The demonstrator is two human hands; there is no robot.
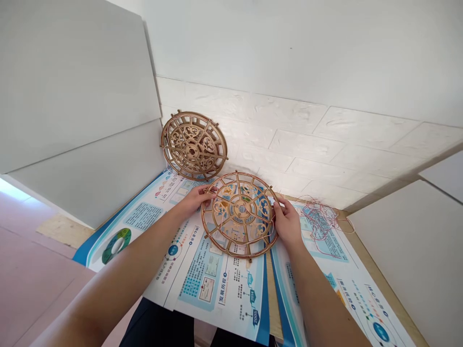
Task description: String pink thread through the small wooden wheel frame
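Note:
Between my two hands is a round openwork wooden frame (242, 209), with spokes, scroll cut-outs and copper-coloured wire round its rim. My left hand (200, 198) grips the rim at the upper left, thumb on the near face. On the opposite side my right hand (287, 219) is closed on the rim, its fingers partly hidden behind it. Several similar round wooden frames (193, 145) lean in a stack against the wall behind, to the left. A loose tangle of thin reddish wire (320, 219) lies right of my right hand.
Printed posters (195, 270) with blue borders and Chinese text cover the wooden tabletop (274, 299). A white brick-pattern wall (289, 140) closes off the back. Pale panels stand at the left (90, 168) and right (408, 231). My dark-clothed legs (159, 325) are below the near edge.

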